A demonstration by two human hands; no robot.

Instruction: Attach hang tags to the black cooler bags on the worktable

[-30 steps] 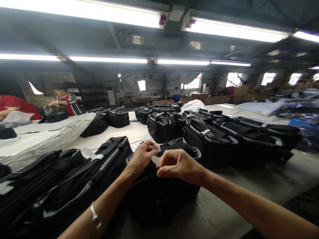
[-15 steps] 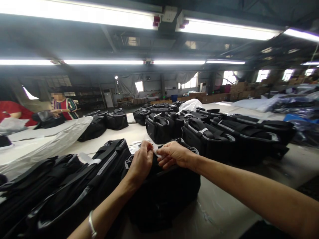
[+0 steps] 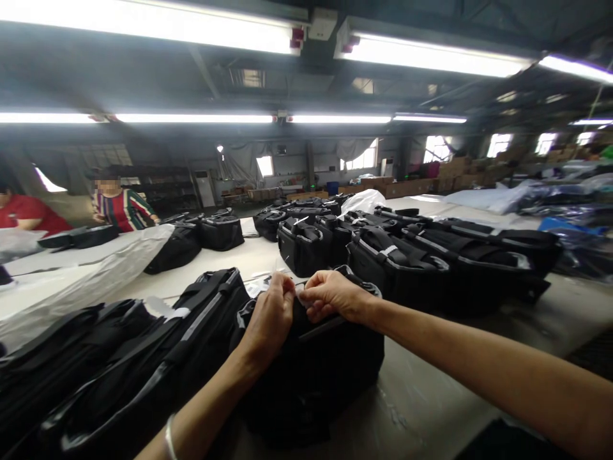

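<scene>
In the centre of the frame, the left hand [image 3: 275,310] and right hand [image 3: 335,297] nearly meet above a black fabric bag with grey trim [image 3: 311,377]. The right grip is narrow, thumb and finger closed on a small whitish piece [image 3: 300,292], which lies at its fingertips, in the slim gap between the hands. The left grip is narrow too, just left of that piece; whether anything is pinched in it, I cannot tell. The bag stands on the pale bench [image 3: 421,402], directly below both grips. Black bags with grey piping [image 3: 158,377] fill the lower left, and more black bags [image 3: 402,262] stand at centre right. A person in a striped top [image 3: 125,211] is at middle left
</scene>
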